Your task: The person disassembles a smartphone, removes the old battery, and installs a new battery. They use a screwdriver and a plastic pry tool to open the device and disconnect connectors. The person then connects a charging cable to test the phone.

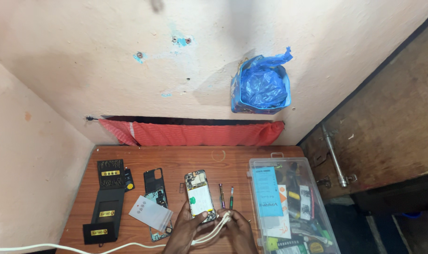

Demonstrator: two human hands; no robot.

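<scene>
1. sitting over the wooden table, i have it pushed into the corner of a plastered wall, with a red cloth bunched along the gap at the back and a blue bag hanging above.
2. to my right, a clear plastic box stands open on the table edge, packed with tools and leaflets.
3. at the far left lies a black bit case, unfolded flat; just beside it rests a phone back cover with a clear zip pouch lying partly across it.
4. in the middle sits the opened phone, back off, battery and board showing. my left hand grasps its lower end, thumb pressed over the bottom edge, steadying it flat on the wood.
5. my right hand is closed around a white cable, pinching it near the plug; the cable runs off across the bottom left. i cannot tell whether the plug is touching the phone's port.
6. two small screwdrivers lie parallel just right of the phone, apart from my hands.
7. to do this well, i judge i should keep the phone pinned level, line the plug straight with the bottom edge, and use light pressure so nothing on the bare board shifts.
</scene>
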